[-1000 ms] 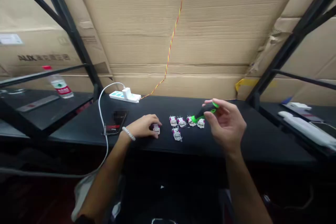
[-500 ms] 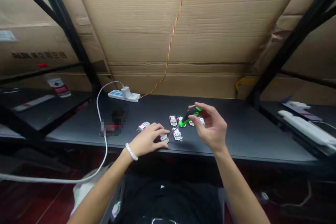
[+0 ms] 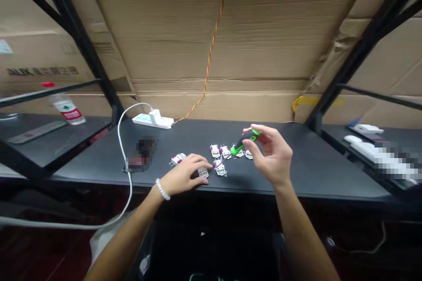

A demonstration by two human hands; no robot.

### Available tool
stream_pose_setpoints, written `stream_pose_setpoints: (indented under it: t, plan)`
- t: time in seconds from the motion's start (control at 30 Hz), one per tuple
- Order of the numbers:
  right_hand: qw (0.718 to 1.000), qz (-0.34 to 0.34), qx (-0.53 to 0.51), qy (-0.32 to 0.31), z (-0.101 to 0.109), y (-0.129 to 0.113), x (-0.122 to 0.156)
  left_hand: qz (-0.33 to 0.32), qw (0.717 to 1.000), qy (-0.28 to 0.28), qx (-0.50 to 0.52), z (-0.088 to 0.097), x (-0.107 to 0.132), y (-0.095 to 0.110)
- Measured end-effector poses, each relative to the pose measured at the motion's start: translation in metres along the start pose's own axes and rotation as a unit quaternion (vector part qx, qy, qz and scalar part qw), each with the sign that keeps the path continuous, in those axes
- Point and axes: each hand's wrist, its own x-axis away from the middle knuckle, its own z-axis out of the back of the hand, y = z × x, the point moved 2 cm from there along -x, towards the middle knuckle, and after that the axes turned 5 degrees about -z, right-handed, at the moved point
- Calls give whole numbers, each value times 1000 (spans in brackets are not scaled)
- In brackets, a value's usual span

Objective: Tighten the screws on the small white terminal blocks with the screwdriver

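A black and green screwdriver [image 3: 244,141] is gripped in my right hand [image 3: 271,153], its thin shaft slanting down to the left. My left hand [image 3: 187,173], with a white beaded bracelet at the wrist, holds a small white part [image 3: 202,172] on the black tabletop between thumb and fingers. The screwdriver's tip lies close to that part; whether it touches cannot be made out. Several similar white and purple parts lie near by: one [image 3: 220,167] just right of my left hand, one [image 3: 178,159] to its left, others [image 3: 215,151] behind.
A white power strip [image 3: 141,119] with a plugged-in adapter sits at the back left, its white cable [image 3: 120,140] hanging over the front edge. Black metal posts [image 3: 108,83] frame both sides. A bottle [image 3: 70,112] stands far left; cardboard [image 3: 257,52] backs the table [image 3: 296,175].
My right hand has moved slightly right and the screwdriver's tip has drawn back a little from the part. My left hand still holds the part. The view has shifted slightly.
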Motion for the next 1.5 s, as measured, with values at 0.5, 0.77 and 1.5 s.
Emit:
stream_pose_setpoints:
  t: [0.5,0.77,1.5]
  plan:
    - [997,-9,73,-15,15,5,-7,-29,998,-34,-35,-8,-4,10]
    - [997,-3,72,-3,14,1,-5,-31,995,-64,-72,-15,-15,15]
    - [996,15,78,28,30,-8,-9,-47,992,-86,-80,-19,-31,26]
